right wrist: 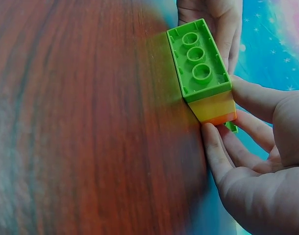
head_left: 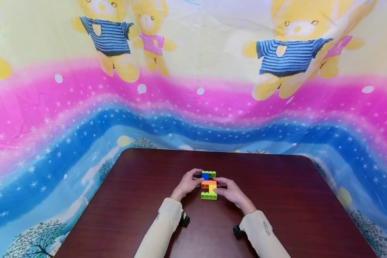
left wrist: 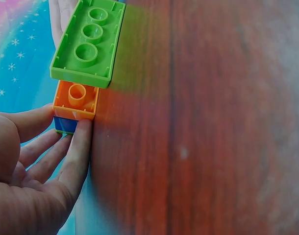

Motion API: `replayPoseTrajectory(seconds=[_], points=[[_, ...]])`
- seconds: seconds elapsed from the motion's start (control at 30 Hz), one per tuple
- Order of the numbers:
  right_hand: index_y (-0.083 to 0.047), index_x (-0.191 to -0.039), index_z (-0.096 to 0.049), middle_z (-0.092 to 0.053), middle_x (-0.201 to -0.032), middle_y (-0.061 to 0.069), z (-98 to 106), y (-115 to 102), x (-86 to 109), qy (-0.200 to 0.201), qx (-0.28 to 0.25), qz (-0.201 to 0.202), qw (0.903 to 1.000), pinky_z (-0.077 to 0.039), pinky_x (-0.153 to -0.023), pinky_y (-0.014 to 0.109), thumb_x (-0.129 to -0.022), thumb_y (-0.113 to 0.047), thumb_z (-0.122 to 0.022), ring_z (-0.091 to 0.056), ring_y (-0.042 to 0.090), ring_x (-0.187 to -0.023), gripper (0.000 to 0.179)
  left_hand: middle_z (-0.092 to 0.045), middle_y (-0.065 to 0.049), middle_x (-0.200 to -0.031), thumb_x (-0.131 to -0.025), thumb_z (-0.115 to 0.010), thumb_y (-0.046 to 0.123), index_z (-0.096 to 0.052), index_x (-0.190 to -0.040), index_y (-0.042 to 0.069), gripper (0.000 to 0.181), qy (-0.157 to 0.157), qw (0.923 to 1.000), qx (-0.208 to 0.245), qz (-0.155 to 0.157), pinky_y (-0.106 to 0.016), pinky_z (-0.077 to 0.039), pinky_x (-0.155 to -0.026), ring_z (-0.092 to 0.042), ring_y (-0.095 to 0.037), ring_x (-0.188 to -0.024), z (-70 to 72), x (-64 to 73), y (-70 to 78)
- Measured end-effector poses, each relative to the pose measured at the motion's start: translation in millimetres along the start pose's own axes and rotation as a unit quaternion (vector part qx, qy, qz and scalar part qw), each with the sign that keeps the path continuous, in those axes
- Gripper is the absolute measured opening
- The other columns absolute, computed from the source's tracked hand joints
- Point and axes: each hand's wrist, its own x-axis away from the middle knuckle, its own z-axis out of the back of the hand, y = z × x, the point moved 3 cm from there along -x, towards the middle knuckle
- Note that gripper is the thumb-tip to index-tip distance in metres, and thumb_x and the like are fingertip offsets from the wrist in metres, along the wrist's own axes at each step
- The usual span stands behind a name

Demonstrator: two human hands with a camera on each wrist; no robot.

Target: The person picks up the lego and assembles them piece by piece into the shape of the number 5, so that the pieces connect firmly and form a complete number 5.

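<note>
A zigzag stack of toy building blocks lies on its side at the middle of the table. Its near end is a long green block [head_left: 209, 196], hollow underside facing the body. Behind it come a yellow block [head_left: 212, 188], an orange block [head_left: 207, 184], a blue block [head_left: 205, 176] and a far green block [head_left: 212, 173]. My left hand [head_left: 189, 184] grips the stack at its orange and blue part, fingertips on both sides in the left wrist view. From the other side my right hand [head_left: 233, 193] holds it around the yellow and orange blocks.
The dark wood-grain table [head_left: 148, 229] reaches out on both sides of the stack. Behind its far edge hangs a curtain [head_left: 193, 107] printed with bears and snowflakes. A small black device [head_left: 185, 218] sits at the left wrist, another black device [head_left: 238, 232] at the right.
</note>
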Motion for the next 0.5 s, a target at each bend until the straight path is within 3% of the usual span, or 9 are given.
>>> replayPoseTrajectory(seconds=[0.3, 0.5], points=[[-0.016, -0.145, -0.061, -0.062, -0.142, 0.009, 1.4, -1.6, 1.6, -0.005, 0.017, 0.008, 0.9998, -0.056, -0.101, 0.045, -0.094, -0.02, -0.077, -0.06, 0.03, -0.124, 0.053, -0.056, -0.02, -0.145, -0.103, -0.064, 0.01, -0.055, -0.145, 0.006, 0.044, 0.0, 1.0, 0.0, 0.002, -0.043, -0.061, -0.092, -0.067, -0.031, -0.113, -1.1, -0.2, 1.2], [-0.015, -0.148, -0.057, -0.06, -0.145, 0.011, 1.8, -3.1, 3.6, -0.01, 0.032, 0.017, 0.9993, -0.056, -0.101, 0.045, -0.096, -0.021, -0.075, -0.06, 0.031, -0.125, 0.055, -0.053, -0.017, -0.15, -0.103, -0.065, 0.015, -0.052, -0.149, 0.008, 0.048, -0.004, 0.9997, -0.025, 0.004, -0.041, -0.061, -0.093, -0.067, -0.03, -0.116, 1.0, 2.6, 2.3]])
